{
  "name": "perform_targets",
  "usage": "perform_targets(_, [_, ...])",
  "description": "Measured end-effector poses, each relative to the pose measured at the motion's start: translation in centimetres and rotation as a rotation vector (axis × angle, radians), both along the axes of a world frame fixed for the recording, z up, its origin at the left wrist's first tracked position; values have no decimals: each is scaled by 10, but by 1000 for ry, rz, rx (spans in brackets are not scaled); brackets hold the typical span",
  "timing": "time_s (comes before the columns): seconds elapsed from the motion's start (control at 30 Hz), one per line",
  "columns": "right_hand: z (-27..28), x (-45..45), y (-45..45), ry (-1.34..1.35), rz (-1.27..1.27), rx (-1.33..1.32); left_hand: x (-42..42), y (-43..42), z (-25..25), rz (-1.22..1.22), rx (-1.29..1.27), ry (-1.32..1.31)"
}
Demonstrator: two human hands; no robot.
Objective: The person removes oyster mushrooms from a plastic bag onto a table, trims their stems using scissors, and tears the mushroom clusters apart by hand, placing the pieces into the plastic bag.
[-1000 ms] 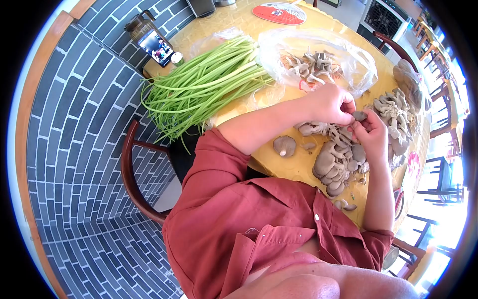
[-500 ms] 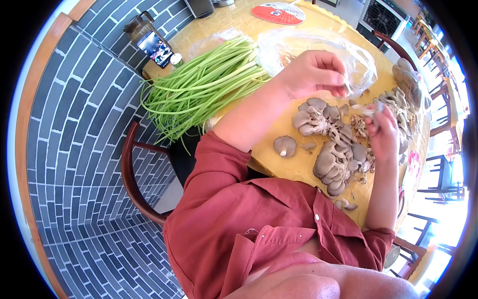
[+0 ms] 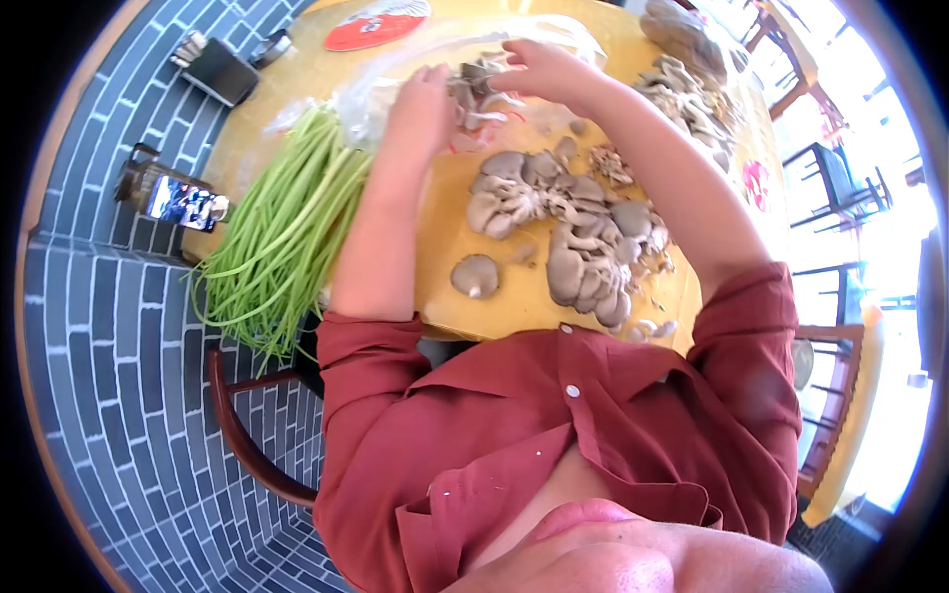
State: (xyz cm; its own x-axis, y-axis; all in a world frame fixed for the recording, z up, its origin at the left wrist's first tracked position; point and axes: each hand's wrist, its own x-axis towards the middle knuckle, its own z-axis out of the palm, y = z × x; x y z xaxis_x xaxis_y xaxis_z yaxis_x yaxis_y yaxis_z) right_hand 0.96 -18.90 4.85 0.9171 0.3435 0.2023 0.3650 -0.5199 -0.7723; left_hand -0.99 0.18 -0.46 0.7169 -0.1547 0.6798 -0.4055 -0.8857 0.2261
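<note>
My left hand (image 3: pixel 425 104) reaches to the near side of a clear plastic bag (image 3: pixel 366 104) at the back of the table. It is blurred, and whether its fingers close on anything is not visible. On the bag's other side, my right hand (image 3: pixel 549 74) has its fingers apart over some loose oyster mushrooms (image 3: pixel 477 84). Closer to me lie a big clump of oyster mushrooms (image 3: pixel 588 262), a second clump (image 3: pixel 504 188) and a single round mushroom (image 3: pixel 475 276). Small trimmings (image 3: pixel 610 165) sit beyond the clumps.
A bundle of long green stalks (image 3: pixel 287 227) lies at the left. Behind it a phone (image 3: pixel 186 203) leans on a jug. A red and white fan (image 3: pixel 378 24) is at the far edge, with more mushrooms (image 3: pixel 692 109) and a filled bag (image 3: pixel 682 38) at the right. A wooden chair (image 3: pixel 232 435) stands left.
Both hands have moved from above the mushroom clumps to the plastic bag. My right hand has let go of its mushroom piece and spread its fingers. The view has turned.
</note>
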Motion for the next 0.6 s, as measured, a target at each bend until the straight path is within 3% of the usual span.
perform_targets(0.07, [-10,8,-4,-353,7,-258,0,4,6,-11,63,4])
perform_targets(0.17, [27,-37,-24,-37,247,-320,-18,-3,35,-146,33,338])
perform_targets(0.3, [3,-66,-46,-34,311,-606,-37,-14,45,-528,-4,764])
perform_targets(0.4, [-27,-78,-52,-286,274,-542,-41,-26,39,-531,257,748])
perform_targets(0.6, [-29,-91,-57,-87,204,-367,-43,-35,31,-481,384,808])
